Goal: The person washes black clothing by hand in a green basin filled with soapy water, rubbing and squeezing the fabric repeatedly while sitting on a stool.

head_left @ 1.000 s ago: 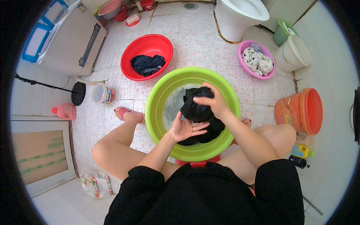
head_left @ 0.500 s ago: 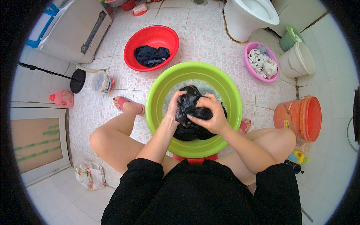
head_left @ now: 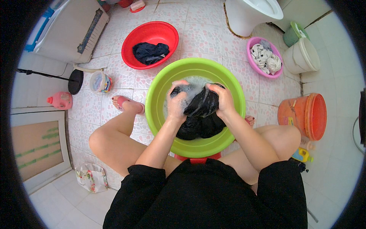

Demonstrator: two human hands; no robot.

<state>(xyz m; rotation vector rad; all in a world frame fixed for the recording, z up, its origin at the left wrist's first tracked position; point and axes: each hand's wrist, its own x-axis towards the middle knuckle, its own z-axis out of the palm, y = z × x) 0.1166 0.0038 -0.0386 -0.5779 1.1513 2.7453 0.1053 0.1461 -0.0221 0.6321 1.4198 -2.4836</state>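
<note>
A wet black garment (head_left: 203, 102) is stretched between my two hands over the green basin (head_left: 233, 143). My left hand (head_left: 177, 102) is closed round its left end, with white suds on the fingers and cloth. At the right end, my right hand (head_left: 224, 100) grips the cloth, thumb on top. More black cloth (head_left: 200, 128) lies bunched in the near part of the basin; whether it belongs to the same garment I cannot tell. Soapy water (head_left: 196, 81) shows behind my hands. The basin stands between my legs.
Beyond it, a red basin (head_left: 131, 36) holds dark cloth. A pink basin (head_left: 249, 57) with white clothes stands at far right, beside a white bucket (head_left: 301, 57). An orange bucket (head_left: 295, 110) is at right. A small tub (head_left: 100, 82) and pink bottle (head_left: 61, 100) stand left.
My hands have moved apart, spreading the black garment that was bunched between them. Suds now show on my left hand. The view has shifted slightly.
</note>
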